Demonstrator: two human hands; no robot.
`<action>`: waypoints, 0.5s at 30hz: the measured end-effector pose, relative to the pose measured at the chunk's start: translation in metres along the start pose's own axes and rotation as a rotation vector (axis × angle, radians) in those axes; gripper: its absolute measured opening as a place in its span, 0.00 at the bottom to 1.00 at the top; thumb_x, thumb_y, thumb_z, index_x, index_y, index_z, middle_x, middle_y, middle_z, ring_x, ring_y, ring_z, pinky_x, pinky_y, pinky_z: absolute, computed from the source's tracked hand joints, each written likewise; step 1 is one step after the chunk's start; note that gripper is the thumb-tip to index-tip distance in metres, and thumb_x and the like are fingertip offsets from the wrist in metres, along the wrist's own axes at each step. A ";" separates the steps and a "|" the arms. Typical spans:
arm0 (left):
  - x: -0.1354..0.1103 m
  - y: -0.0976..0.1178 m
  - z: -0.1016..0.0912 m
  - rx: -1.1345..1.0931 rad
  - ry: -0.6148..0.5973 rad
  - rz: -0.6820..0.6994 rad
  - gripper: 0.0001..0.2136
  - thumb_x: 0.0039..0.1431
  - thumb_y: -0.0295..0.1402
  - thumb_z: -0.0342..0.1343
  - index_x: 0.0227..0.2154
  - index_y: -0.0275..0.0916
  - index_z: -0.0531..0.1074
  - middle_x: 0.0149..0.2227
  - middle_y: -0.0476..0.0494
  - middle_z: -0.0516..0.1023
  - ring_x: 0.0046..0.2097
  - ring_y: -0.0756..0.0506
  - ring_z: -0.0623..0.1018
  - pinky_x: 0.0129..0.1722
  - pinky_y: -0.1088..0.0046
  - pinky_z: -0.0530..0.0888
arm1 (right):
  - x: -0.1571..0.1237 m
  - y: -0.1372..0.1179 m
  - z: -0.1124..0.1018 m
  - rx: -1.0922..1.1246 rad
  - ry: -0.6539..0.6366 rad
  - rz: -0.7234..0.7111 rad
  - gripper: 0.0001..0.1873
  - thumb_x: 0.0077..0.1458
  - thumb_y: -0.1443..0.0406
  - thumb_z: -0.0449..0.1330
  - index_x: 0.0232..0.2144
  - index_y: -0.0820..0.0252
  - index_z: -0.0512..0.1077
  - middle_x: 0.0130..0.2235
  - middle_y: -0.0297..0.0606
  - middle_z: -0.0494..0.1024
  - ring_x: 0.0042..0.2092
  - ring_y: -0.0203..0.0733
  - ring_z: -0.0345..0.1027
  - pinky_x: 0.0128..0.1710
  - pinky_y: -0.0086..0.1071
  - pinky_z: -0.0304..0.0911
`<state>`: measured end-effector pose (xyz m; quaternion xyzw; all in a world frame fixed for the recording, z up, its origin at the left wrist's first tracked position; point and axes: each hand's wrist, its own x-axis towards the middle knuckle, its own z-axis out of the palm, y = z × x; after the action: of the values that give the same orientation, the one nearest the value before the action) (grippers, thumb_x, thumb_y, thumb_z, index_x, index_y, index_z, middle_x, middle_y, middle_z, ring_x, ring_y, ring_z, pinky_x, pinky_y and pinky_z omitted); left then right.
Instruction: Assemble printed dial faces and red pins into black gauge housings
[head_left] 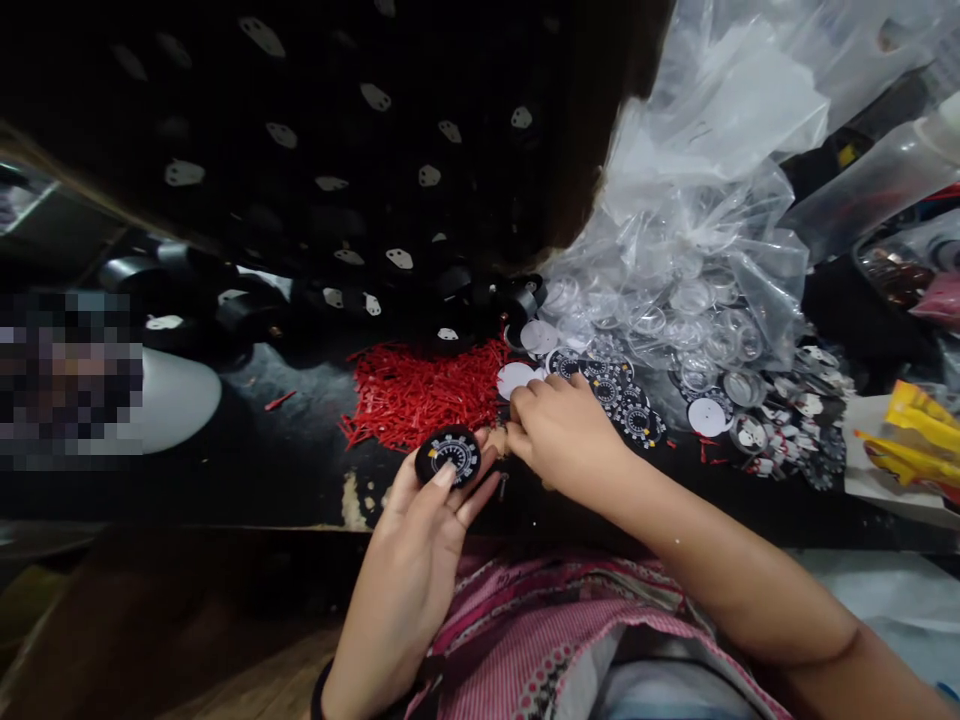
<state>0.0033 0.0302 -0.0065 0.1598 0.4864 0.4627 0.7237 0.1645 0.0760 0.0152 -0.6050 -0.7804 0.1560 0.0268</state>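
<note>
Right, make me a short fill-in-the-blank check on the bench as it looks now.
The left hand holds a round dial whose background is ____.
Beyond that hand, the heaped pointers are ____ in colour.
The loose printed dials lie to the ____ of that heap.
The packet at the picture's edge is mostly ____.
Missing words: black; red; right; yellow.

Left hand (424, 530) is holding a black dial piece (452, 450). Right hand (566, 425) is curling beside red slivers (427, 390). Printed dials (636, 418) are lying nearby on the tabletop (300, 460).
</note>
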 end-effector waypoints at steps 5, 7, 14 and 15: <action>0.002 -0.001 0.011 -0.104 -0.146 -0.141 0.10 0.62 0.38 0.57 0.46 0.48 0.74 0.54 0.45 0.79 0.55 0.37 0.78 0.54 0.50 0.74 | -0.014 0.001 -0.004 0.448 0.020 0.113 0.05 0.58 0.67 0.59 0.30 0.60 0.71 0.33 0.35 0.78 0.35 0.38 0.68 0.39 0.33 0.57; 0.001 -0.002 0.013 -0.061 -0.137 -0.073 0.10 0.61 0.37 0.58 0.45 0.47 0.74 0.52 0.45 0.80 0.55 0.39 0.78 0.56 0.53 0.73 | -0.021 0.001 -0.004 0.436 0.093 0.098 0.05 0.59 0.67 0.60 0.29 0.60 0.71 0.34 0.35 0.77 0.36 0.39 0.67 0.40 0.34 0.56; 0.001 0.000 0.022 0.119 -0.008 0.192 0.19 0.59 0.36 0.60 0.54 0.51 0.70 0.52 0.48 0.79 0.58 0.42 0.75 0.58 0.65 0.71 | -0.035 -0.003 -0.014 0.522 0.268 -0.040 0.06 0.61 0.68 0.57 0.31 0.60 0.70 0.33 0.34 0.73 0.37 0.38 0.65 0.41 0.33 0.56; 0.002 0.000 0.024 0.120 0.014 0.171 0.19 0.58 0.36 0.61 0.53 0.51 0.71 0.50 0.48 0.80 0.56 0.42 0.76 0.56 0.66 0.72 | -0.035 -0.005 -0.015 0.591 0.266 -0.049 0.05 0.61 0.68 0.57 0.31 0.60 0.70 0.33 0.34 0.73 0.37 0.37 0.66 0.40 0.32 0.57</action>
<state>0.0240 0.0377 0.0040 0.2404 0.5029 0.4939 0.6674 0.1732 0.0447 0.0362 -0.5670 -0.7054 0.2947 0.3068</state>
